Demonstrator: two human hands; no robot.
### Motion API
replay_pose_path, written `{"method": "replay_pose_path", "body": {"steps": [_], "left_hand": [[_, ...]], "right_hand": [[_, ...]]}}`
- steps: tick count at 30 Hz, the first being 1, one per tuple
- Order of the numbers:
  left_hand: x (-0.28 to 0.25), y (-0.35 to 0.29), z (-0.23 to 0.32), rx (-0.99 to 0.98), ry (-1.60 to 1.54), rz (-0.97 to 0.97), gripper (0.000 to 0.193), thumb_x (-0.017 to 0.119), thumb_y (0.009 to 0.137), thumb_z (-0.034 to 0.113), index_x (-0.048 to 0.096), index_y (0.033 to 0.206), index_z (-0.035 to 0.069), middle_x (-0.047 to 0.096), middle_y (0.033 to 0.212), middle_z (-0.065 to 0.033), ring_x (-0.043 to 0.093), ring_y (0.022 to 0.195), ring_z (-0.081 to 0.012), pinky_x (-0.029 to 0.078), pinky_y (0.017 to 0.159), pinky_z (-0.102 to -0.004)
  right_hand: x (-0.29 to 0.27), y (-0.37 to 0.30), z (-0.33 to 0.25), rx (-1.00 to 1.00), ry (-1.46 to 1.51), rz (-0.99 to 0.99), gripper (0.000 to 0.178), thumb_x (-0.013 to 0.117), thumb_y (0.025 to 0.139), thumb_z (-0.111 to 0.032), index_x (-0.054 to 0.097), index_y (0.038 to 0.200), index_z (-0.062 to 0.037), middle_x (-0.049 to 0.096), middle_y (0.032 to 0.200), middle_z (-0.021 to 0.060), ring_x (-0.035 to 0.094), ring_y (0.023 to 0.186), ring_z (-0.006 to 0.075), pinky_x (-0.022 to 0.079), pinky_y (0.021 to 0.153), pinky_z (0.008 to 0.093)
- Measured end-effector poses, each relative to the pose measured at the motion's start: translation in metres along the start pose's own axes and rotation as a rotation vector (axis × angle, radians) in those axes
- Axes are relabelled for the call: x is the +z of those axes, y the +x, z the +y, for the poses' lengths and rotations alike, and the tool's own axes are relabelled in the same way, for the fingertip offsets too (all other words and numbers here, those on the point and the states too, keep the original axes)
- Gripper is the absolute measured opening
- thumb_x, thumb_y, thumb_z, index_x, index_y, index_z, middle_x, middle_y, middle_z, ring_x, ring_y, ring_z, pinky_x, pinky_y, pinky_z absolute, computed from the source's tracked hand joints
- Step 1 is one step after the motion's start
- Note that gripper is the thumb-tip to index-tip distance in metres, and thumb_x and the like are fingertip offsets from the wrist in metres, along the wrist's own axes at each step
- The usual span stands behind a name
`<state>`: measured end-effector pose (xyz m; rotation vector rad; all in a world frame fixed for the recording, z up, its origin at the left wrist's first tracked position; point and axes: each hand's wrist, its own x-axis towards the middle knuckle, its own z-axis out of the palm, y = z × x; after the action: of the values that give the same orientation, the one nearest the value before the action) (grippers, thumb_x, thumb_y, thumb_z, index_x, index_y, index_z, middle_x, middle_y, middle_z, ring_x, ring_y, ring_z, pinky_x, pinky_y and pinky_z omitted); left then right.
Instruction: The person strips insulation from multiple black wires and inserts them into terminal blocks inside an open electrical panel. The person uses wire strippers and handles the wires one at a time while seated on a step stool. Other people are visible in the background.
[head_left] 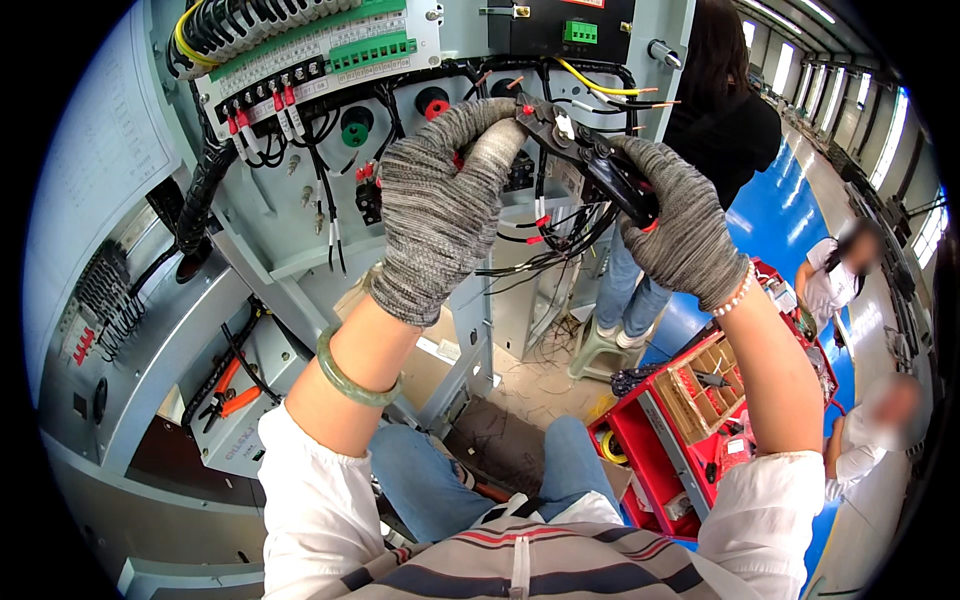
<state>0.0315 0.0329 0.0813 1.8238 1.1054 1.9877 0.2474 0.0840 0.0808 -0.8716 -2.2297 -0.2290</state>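
My right hand (680,220), in a grey knitted glove, is wrapped round the dark handles of a crimping tool (590,155). The tool's jaws point up and left, in front of the open cabinet's wiring. My left hand (440,200), gloved alike, has its fingers curled in a pinch right at those jaws. A small red piece (527,110) shows there; what the fingers pinch is mostly hidden. Behind the hands hang black wires (575,235), some with red sleeves. Bare copper ends and a yellow wire (590,80) stick out above the tool.
Terminal blocks (370,50) line the cabinet top. Orange-handled pliers (235,400) lie on a box at lower left. A red tool case (650,420) with a divided tray stands at right. Someone in black stands on a stool (600,350) close by; two more people are farther right.
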Motion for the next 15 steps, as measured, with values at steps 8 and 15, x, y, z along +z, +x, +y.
{"method": "replay_pose_path", "body": {"steps": [8, 15], "left_hand": [[-0.001, 0.0, 0.002, -0.068, 0.02, -0.011, 0.022, 0.065, 0.088, 0.02, 0.069, 0.102, 0.004, 0.068, 0.086, -0.0042, 0.058, 0.074, -0.0087, 0.049, 0.071, -0.0248], [0.001, 0.004, 0.007, 0.005, 0.09, -0.022, 0.023, 0.064, 0.088, 0.021, 0.068, 0.103, 0.004, 0.069, 0.087, -0.0055, 0.059, 0.077, -0.0102, 0.049, 0.073, -0.0259]], "right_hand": [[-0.003, 0.002, -0.002, 0.034, 0.022, -0.116, 0.052, 0.07, 0.063, -0.014, 0.058, 0.113, -0.0049, 0.064, 0.083, 0.0137, 0.064, 0.078, 0.0302, 0.052, 0.076, 0.0373], [-0.015, -0.012, -0.013, 0.037, -0.074, 0.056, 0.067, 0.059, 0.062, -0.002, 0.046, 0.127, -0.0035, 0.056, 0.112, 0.0205, 0.058, 0.1, 0.0352, 0.047, 0.089, 0.0373]]}}
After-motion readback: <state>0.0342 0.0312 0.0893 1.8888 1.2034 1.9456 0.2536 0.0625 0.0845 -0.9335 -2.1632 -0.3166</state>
